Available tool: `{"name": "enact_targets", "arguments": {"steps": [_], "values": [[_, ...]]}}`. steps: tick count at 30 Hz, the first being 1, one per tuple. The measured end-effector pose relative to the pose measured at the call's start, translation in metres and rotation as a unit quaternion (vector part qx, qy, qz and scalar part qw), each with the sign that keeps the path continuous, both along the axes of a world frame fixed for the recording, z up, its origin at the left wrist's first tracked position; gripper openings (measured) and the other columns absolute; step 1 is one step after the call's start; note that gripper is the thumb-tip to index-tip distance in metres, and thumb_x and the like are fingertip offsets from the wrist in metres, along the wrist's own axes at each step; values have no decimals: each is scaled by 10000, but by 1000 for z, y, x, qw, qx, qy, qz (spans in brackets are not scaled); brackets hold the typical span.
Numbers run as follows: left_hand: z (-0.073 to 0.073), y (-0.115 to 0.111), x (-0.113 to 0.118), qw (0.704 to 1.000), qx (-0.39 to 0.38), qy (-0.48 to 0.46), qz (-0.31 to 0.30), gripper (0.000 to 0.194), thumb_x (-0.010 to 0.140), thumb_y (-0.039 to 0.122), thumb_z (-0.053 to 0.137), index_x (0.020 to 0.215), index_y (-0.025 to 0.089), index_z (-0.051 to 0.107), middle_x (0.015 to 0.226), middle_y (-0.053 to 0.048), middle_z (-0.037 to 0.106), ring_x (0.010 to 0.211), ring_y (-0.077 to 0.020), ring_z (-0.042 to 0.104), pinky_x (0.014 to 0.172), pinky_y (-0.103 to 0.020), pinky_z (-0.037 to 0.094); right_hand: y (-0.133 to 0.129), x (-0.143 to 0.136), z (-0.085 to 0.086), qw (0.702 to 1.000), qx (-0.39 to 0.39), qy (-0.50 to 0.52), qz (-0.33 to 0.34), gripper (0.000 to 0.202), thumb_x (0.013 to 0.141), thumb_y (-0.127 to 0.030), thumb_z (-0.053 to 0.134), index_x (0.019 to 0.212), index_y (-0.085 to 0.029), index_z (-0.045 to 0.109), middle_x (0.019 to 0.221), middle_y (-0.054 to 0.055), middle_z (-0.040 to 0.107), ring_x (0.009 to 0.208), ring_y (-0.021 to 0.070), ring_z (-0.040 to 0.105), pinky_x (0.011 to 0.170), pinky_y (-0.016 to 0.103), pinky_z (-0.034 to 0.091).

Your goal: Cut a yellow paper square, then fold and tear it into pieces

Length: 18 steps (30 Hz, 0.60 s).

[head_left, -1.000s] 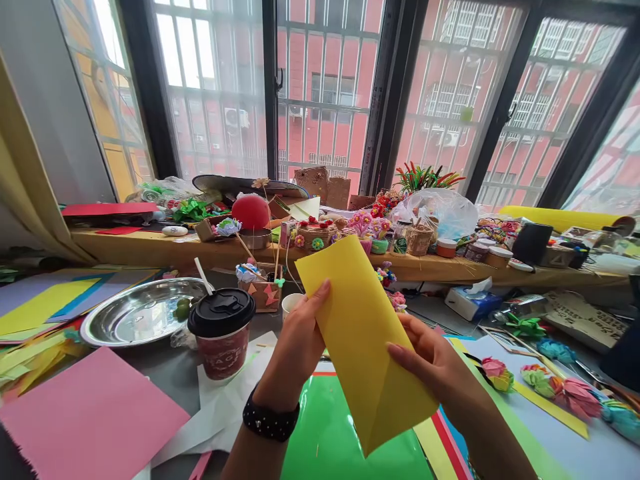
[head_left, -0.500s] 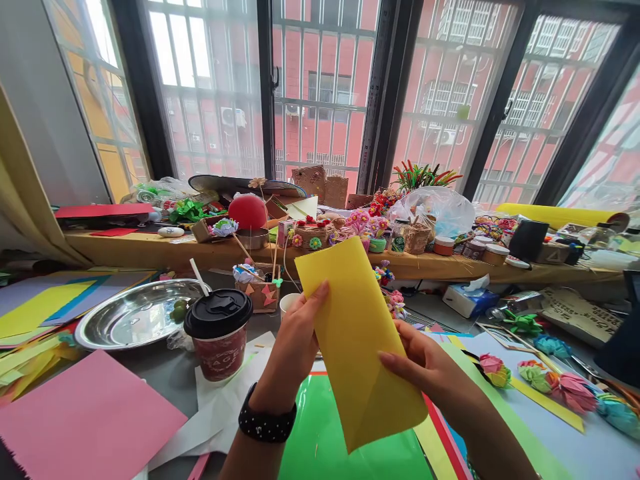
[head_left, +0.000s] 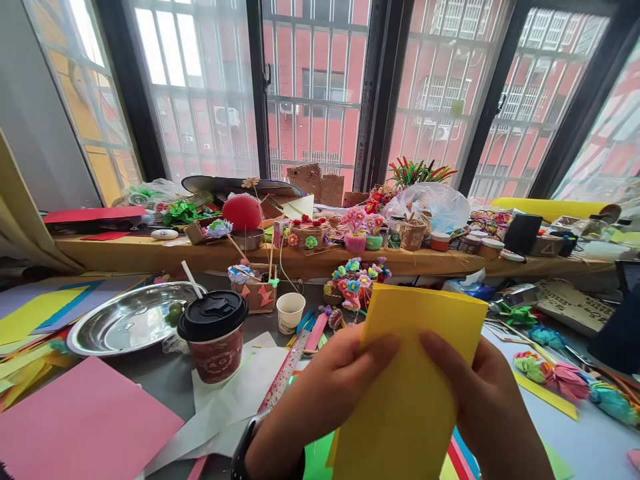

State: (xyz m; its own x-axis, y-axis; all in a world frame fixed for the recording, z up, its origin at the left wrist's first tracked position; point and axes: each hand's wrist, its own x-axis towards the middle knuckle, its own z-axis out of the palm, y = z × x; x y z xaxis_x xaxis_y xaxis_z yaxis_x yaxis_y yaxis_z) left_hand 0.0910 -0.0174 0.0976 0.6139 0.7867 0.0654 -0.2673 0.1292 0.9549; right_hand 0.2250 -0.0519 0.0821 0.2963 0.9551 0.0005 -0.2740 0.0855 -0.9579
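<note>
A folded sheet of yellow paper (head_left: pixel 400 413) is held up in front of me, its top edge level and its layers showing there. My left hand (head_left: pixel 340 387) grips its left side, thumb lying across the front face. On the right side, my right hand (head_left: pixel 487 393) pinches the paper with its thumb on the front and the other fingers behind. The thumbs point towards each other near the upper part. A green sheet (head_left: pixel 317 460) lies beneath, mostly covered by my hands and the paper.
Left of my hands stand a lidded coffee cup (head_left: pixel 214 340), a metal tray (head_left: pixel 115 337) and pink paper (head_left: pixel 90 420). Behind are a white paper cup (head_left: pixel 290 313), a glittery ruler (head_left: pixel 285 370) and small crafted flowers (head_left: pixel 353 280). Rolled paper flowers (head_left: pixel 567 380) lie at right.
The yellow paper has moved right and nearer to me and turned more upright. Both hands now grip it from opposite sides, thumbs close together. The white cup and flowers behind have come into view.
</note>
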Motion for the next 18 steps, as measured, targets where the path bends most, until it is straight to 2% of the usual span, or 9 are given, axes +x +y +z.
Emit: {"name": "enact_targets", "arguments": {"steps": [5, 7, 11, 15, 18], "values": [[5, -2, -7, 993, 76, 92, 26, 166, 743, 272, 559, 742, 162, 683, 681, -31, 658, 601, -148, 589, 498, -173, 428, -5, -1, 3, 999, -10, -32, -11, 269, 556, -424, 709, 655, -188, 625, 545, 37, 666, 492, 219, 619, 402, 256, 469], [7, -1, -10, 985, 109, 122, 55, 159, 736, 272, 569, 735, 156, 678, 693, -36, 661, 633, -167, 599, 513, -187, 444, -7, -1, 3, 999, -5, -36, 1, 260, 560, -421, 708, 660, -191, 640, 546, 36, 669, 507, 224, 626, 396, 246, 468], [11, -4, -12, 981, 113, 51, 149, 77, 679, 182, 630, 733, 176, 684, 722, -31, 690, 697, -192, 632, 578, -203, 493, -10, 0, 4, 999, -9, -32, 14, 256, 557, -421, 705, 669, -195, 657, 583, 48, 687, 515, 245, 635, 406, 271, 491], [15, -10, -11, 960, 109, -19, 256, 83, 613, 98, 669, 619, 176, 694, 630, -5, 690, 618, -161, 639, 543, -161, 504, -14, 1, 7, 999, -41, -30, 15, 264, 544, -435, 705, 643, -194, 663, 614, 66, 695, 537, 264, 639, 443, 302, 512], [15, -11, -12, 957, 106, -24, 268, 99, 606, 90, 675, 619, 183, 704, 620, 7, 689, 608, -147, 640, 541, -140, 507, -16, 1, 7, 998, -58, -22, 25, 280, 528, -435, 714, 676, -199, 682, 598, 62, 693, 532, 257, 640, 446, 286, 515]]}}
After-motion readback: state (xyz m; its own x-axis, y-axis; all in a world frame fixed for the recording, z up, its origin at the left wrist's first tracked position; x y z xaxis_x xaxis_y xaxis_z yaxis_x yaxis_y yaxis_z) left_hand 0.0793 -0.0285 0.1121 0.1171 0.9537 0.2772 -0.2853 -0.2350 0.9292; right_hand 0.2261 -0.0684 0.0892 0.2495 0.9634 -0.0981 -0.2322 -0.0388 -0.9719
